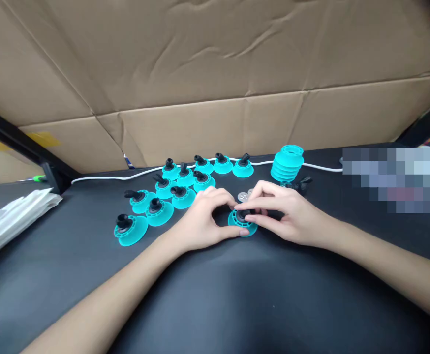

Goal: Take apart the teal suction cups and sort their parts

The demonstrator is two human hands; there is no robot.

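A turquoise cone-shaped plastic cup (243,229) rests on the black table between my hands, with a black fitting (241,215) in its top. My left hand (212,219) curls around the cup's left side, thumb and fingers on its rim. From the right, my right hand (283,209) pinches the black fitting between thumb and fingers, which partly hide it. Just behind stand small round silvery discs (243,196), partly covered by my right hand.
Several turquoise cups with black fittings (159,211) stand in rows to the left. A stack of turquoise cups (287,163) and loose black fittings (301,185) are at the back right. A white cable (126,176) runs along the cardboard wall (200,128). White packets (15,221) lie far left.
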